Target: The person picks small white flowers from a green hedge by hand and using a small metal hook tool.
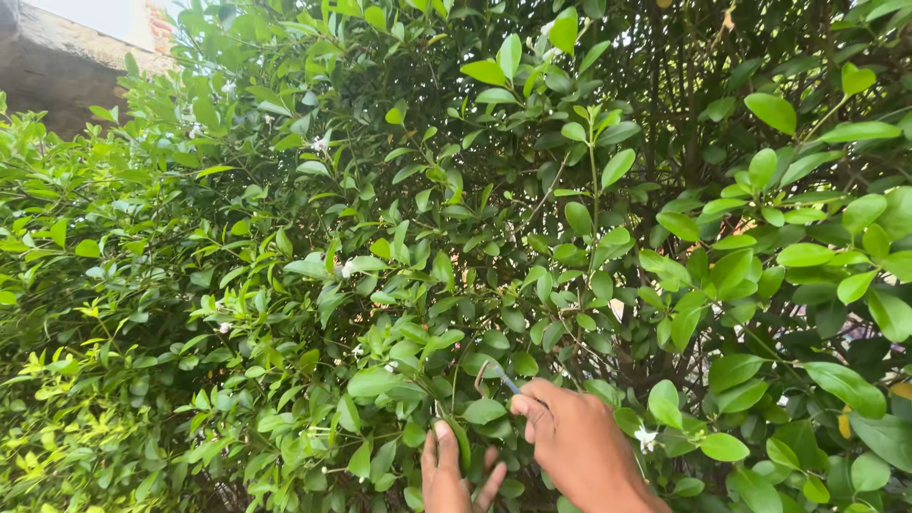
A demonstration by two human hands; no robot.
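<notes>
a: green leaves everywhere, a dense glossy shrub (532, 237) fills the view. where are the hands?

b: both low, at the bottom edge. the left hand (454, 475) comes up from below with fingers (440, 446) loosely spread, touching a leafy sprig (456, 418) that stands just above it. the grip isn't firm as far as i can see; it looks more like steadying the leaves than clenching.

a: and the other?

b: the right hand (575, 446) is clenched around a small cutting tool (496, 372), thin, with a curved metal tip and a bluish bit near the fingers. what kind of blade it is, i can't tell, it's too small.

a: which way does the tool lie?

b: its long axis runs from the right fist up and to the left, tip pointing into the foliage just above the left hand's sprig. so the stem lies left of and slightly below the tip, with the left hand directly beneath it. the tip is near the sprig, but whether it touches, i can't say.

a: anything else around?

b: a small white flower (646, 438) sits just right of the right hand, and a piece of rough wall (57, 66) shows at the upper left.
</notes>
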